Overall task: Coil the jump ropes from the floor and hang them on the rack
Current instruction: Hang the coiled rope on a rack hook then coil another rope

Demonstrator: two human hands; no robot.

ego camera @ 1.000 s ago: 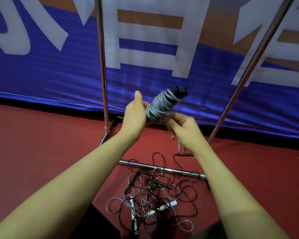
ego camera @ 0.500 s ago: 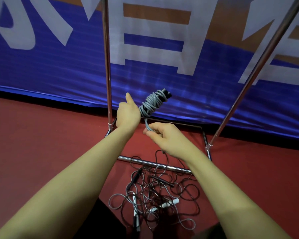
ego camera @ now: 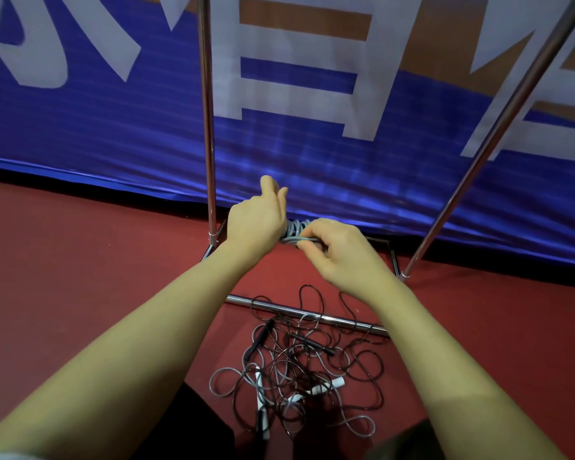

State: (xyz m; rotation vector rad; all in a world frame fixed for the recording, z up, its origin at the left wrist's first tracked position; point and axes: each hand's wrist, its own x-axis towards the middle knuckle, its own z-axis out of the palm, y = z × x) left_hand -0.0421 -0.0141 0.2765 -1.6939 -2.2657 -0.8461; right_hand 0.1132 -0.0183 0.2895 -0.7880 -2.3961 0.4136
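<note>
Between my two hands I hold a grey jump rope point(ego camera: 295, 231) wound tightly round its handles. My left hand point(ego camera: 258, 218) grips the bundle from the left, thumb and a finger sticking up. My right hand point(ego camera: 332, 249) pinches a strand of the grey cord against the bundle; most of the bundle is hidden behind both hands. On the red floor below lies a tangle of jump ropes point(ego camera: 299, 366), grey and dark cords with black and white handles. The metal rack point(ego camera: 207, 104) shows two upright poles and a low base bar; its hanging bar is out of view.
A blue banner point(ego camera: 113, 127) with large white characters hangs behind the rack down to the floor. The rack's right pole point(ego camera: 498, 121) slants across the upper right. The base bar point(ego camera: 312, 315) lies over part of the tangle. My dark trouser legs show at the bottom edge.
The wound bundle has dropped from pointing up and right to lying low between my hands, its dark handle tip now hidden. My right hand moved up onto the bundle.
</note>
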